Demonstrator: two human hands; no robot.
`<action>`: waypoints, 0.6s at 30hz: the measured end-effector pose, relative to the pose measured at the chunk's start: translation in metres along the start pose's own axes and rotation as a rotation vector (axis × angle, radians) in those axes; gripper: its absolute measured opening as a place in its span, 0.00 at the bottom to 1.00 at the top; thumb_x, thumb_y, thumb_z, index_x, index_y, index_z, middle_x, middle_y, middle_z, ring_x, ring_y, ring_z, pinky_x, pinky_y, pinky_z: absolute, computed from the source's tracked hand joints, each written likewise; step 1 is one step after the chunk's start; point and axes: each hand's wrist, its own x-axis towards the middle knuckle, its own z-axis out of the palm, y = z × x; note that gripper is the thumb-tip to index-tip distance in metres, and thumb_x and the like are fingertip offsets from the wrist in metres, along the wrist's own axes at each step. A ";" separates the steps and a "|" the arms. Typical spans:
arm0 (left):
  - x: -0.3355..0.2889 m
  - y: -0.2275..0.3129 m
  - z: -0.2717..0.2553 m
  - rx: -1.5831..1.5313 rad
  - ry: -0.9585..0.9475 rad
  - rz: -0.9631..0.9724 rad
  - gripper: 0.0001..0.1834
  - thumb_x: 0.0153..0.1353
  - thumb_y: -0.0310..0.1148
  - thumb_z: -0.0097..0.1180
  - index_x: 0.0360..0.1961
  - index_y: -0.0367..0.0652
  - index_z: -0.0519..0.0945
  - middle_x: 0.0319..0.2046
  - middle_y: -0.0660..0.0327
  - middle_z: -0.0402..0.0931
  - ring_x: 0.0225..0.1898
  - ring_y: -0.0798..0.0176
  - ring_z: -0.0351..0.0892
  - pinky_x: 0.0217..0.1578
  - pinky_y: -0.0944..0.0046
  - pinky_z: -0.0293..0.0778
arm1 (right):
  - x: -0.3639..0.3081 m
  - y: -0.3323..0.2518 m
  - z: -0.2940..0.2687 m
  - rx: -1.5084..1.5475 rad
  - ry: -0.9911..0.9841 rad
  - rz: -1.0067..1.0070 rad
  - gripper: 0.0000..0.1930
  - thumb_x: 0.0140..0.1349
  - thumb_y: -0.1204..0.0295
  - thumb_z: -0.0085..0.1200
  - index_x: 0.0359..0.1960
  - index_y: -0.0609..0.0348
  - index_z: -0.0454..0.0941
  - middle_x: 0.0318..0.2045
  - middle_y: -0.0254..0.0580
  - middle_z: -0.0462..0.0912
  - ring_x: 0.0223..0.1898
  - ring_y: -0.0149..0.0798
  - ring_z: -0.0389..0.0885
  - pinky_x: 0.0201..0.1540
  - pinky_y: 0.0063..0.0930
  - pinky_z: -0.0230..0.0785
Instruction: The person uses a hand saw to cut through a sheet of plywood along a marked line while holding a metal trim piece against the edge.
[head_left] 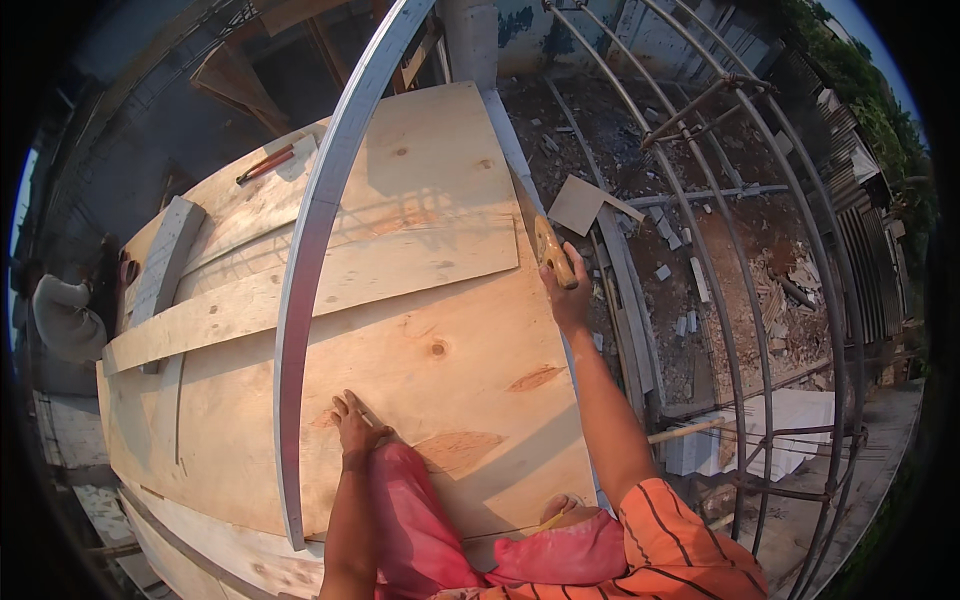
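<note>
My right hand (566, 285) is wrapped round the yellowish wooden handle (552, 250) of a handsaw, at the right edge of a large plywood sheet (440, 365). Its blade (527, 208) points away from me along that edge; how much of it is below the sheet is hidden. My left hand (357, 428) lies on the plywood in front of my knee, fingers stretched forward. A narrower plywood strip (350, 285) lies across the large sheet beyond my hands. Between my left hand and the strip's left part, a long metal channel (308, 240) crosses the view.
Red-handled pincers (266, 165) and a grey timber block (170, 245) rest at the far left. A person in a pale top (68, 318) is beside the left edge. Rebar bars (705, 190) rise on the right, above rubble-strewn ground (790, 285) far below.
</note>
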 end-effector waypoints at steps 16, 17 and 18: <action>-0.008 0.022 -0.013 -0.014 -0.107 -0.060 0.76 0.29 0.45 0.83 0.73 0.29 0.43 0.74 0.41 0.44 0.76 0.39 0.37 0.73 0.41 0.37 | -0.190 -0.091 -0.129 -0.151 -0.076 0.081 0.22 0.70 0.70 0.45 0.63 0.68 0.70 0.21 0.30 0.75 0.20 0.20 0.68 0.27 0.18 0.66; -0.009 0.020 -0.008 -0.010 -0.090 -0.035 0.76 0.30 0.45 0.82 0.72 0.27 0.42 0.74 0.40 0.44 0.76 0.41 0.35 0.73 0.40 0.33 | -0.203 -0.094 -0.134 -0.159 -0.068 0.068 0.22 0.70 0.71 0.44 0.62 0.68 0.71 0.22 0.30 0.76 0.21 0.20 0.68 0.27 0.18 0.66; -0.006 0.017 -0.005 0.000 -0.074 -0.043 0.76 0.30 0.44 0.83 0.73 0.29 0.42 0.74 0.40 0.43 0.76 0.40 0.35 0.73 0.40 0.36 | -0.194 -0.088 -0.127 -0.163 -0.074 0.047 0.22 0.70 0.70 0.44 0.62 0.67 0.71 0.23 0.30 0.76 0.21 0.20 0.68 0.27 0.18 0.66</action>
